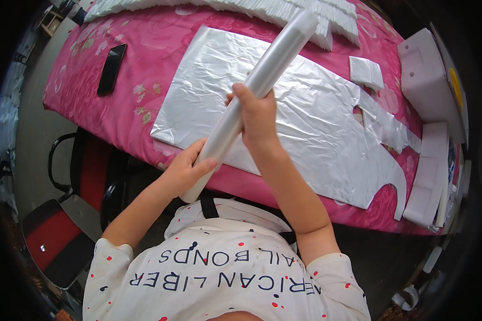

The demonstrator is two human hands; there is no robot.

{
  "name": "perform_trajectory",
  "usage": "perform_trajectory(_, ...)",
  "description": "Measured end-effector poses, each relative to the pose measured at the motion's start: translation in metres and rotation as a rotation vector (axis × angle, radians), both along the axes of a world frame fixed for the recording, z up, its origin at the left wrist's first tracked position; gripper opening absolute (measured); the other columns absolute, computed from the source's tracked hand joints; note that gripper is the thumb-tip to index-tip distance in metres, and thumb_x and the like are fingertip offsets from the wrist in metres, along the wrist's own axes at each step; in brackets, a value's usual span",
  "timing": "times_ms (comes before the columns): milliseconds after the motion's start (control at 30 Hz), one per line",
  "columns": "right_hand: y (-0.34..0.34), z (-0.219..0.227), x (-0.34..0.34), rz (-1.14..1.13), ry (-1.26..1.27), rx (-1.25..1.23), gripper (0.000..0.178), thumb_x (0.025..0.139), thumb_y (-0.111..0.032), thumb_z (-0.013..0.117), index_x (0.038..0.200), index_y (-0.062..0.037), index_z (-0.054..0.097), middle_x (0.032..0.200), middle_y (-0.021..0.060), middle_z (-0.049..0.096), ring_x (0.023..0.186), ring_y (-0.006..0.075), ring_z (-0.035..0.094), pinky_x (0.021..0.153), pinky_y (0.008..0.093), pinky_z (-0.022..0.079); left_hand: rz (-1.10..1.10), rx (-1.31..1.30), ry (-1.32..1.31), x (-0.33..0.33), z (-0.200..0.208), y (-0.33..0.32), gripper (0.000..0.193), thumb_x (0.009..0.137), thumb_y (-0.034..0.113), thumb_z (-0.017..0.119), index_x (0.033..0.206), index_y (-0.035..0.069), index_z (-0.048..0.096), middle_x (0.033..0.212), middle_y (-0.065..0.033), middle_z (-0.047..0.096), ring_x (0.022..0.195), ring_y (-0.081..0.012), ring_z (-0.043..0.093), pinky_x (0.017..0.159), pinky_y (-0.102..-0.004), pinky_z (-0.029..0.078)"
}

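A long roll of pale, translucent plastic film [278,56] slants across the middle, its upper end leaning far and right and its lower end near my waist. My left hand [190,168] is closed around the roll near the lower end. Farther up, my right hand [257,112] grips it about midway, thumb across the top. Beneath the roll lies a wide, wrinkled, silvery plastic sheet [310,134], flat on the table. Curved notches and narrow strips shape its right end. Whether it is one layer or several, I cannot tell.
A pink floral cloth covers the table [75,80]. On it are a black phone [112,69], a small folded plastic packet [366,73] and rows of folded white plastic [337,21] along the far edge. White foam boxes [423,69] stand right; a red-black chair [59,241] stands left.
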State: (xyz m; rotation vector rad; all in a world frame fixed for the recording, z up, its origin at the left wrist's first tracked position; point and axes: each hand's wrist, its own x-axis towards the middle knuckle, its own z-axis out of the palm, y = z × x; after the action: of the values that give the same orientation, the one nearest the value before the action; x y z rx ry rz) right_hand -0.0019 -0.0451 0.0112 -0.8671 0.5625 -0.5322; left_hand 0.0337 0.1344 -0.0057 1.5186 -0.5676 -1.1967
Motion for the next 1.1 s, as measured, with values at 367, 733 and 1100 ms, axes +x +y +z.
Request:
perform_trajectory(367, -0.124, -0.058, -0.051, -0.092, 0.087, -0.044, 0.023, 0.084, -0.017, 0.060, 0.099, -0.0006, 0.055, 0.090, 0.0087, 0.059, 0.079, 0.0172, 0.059, 0.070, 0.0291, 0.051, -0.174, 0.295, 0.623, -0.009, -0.010, 0.038, 0.056, 0.081, 0.051, 0.057, 0.105, 0.001, 0.051, 0.068, -0.0052, 0.054, 0.053, -0.0118, 0.053, 0.051, -0.0249, 0.045)
perform_trajectory(733, -0.164, -0.024, -0.076, 0.329, 0.490, -0.470, 0.025, 0.086, -0.027, 0.058, 0.095, -0.0052, 0.065, 0.088, -0.0003, 0.064, 0.065, 0.0035, 0.051, 0.058, 0.0171, 0.040, -0.211, 0.267, 0.724, -0.005, -0.018, 0.057, 0.072, 0.075, 0.054, 0.064, 0.117, -0.003, 0.050, 0.062, -0.0036, 0.053, 0.053, -0.0091, 0.053, 0.051, -0.0209, 0.045)
perform_trajectory(1100, -0.156, -0.025, -0.063, 0.641, 0.530, -0.528, 0.024, 0.077, -0.027, 0.072, 0.082, -0.0059, 0.064, 0.067, -0.0029, 0.057, 0.059, 0.0042, 0.048, 0.053, 0.0191, 0.038, -0.206, 0.233, 0.797, -0.003, -0.024, 0.060, 0.074, 0.073, 0.053, 0.066, 0.117, -0.003, 0.051, 0.066, -0.0064, 0.056, 0.054, -0.0104, 0.055, 0.054, -0.0211, 0.046)
